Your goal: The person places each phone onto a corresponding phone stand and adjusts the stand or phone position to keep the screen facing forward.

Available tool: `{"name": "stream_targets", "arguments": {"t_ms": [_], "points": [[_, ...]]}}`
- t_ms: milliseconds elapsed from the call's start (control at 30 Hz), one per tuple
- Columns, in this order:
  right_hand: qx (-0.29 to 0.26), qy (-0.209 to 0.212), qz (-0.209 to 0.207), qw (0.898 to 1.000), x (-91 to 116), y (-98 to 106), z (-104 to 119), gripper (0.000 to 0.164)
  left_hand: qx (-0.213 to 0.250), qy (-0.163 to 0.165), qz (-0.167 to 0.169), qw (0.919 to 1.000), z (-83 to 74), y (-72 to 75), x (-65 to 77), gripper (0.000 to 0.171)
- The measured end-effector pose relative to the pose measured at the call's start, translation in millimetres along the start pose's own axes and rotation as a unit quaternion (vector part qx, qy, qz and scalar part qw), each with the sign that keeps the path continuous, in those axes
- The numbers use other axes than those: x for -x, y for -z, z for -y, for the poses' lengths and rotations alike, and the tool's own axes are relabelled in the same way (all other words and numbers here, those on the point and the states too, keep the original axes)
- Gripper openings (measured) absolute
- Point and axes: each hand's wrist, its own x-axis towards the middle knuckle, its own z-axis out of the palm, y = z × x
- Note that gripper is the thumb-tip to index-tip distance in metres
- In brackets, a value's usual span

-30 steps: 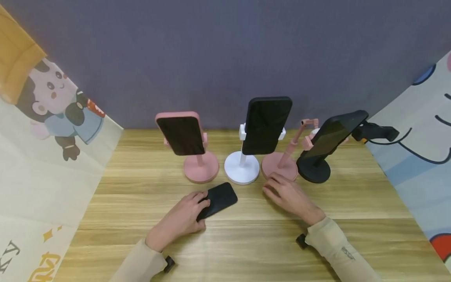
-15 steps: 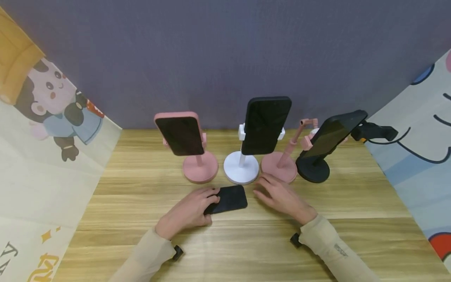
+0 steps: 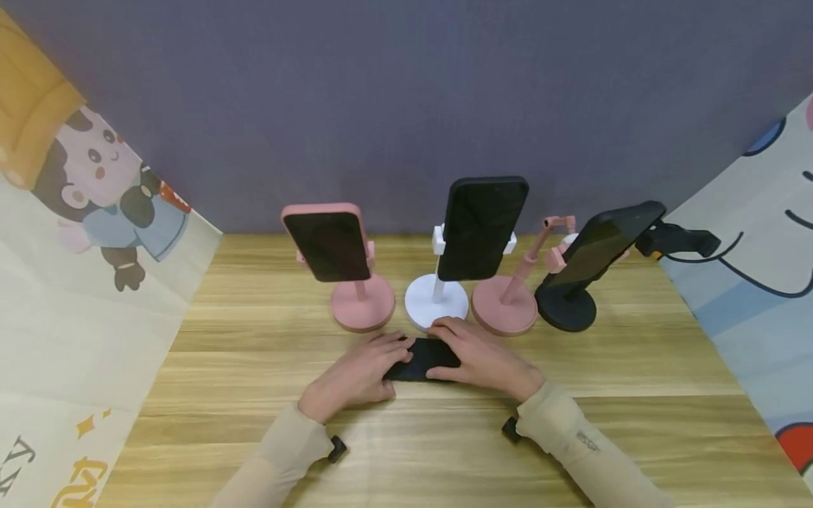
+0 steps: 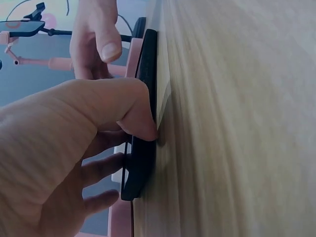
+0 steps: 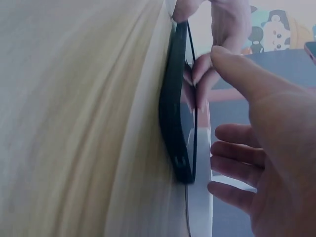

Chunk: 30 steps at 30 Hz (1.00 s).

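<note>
A black smartphone (image 3: 422, 358) lies screen up, low at the wooden table in front of the phone stands. My left hand (image 3: 357, 374) grips its left end. In the left wrist view, the left thumb (image 4: 140, 121) presses on the near edge of the phone (image 4: 146, 69), while the other fingers reach across its face. At the right end of the phone is my right hand (image 3: 485, 356), overlapping it in the head view. From the right wrist view, the right fingers (image 5: 237, 153) are spread and gently bent beside the phone, with a gap between them and its edge.
Behind the hands stand a pink phone stand (image 3: 362, 303), a white stand (image 3: 436, 300), another pink stand (image 3: 504, 305) and a black stand (image 3: 567, 307). Phones sit in several of the holders. A dark grey panel (image 3: 406, 106) rises at the table's back.
The left hand has slid the phone to the right and turned it nearly level with the table's front. The right hand has moved left from the second pink base to the phone's right end.
</note>
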Motion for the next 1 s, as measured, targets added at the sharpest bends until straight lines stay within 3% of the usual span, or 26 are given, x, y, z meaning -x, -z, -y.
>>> {"name": "stream_targets", "arguments": {"t_ms": [233,500,1000], "points": [[0.011,0.002,-0.003,1.0,-6,-4,5,0.075,-0.003,0.009,-0.003,0.9999,-3.9,-3.1,-2.3,0.049],[0.015,0.011,-0.006,1.0,-12,-6,11,0.075,0.0,0.01,-0.035,0.9993,-7.0,-4.3,6.0,0.044],[0.011,0.0,0.052,0.999,-25,-21,25,0.081,0.032,0.004,-0.097,0.9948,-20.5,2.9,50.3,0.036]]}}
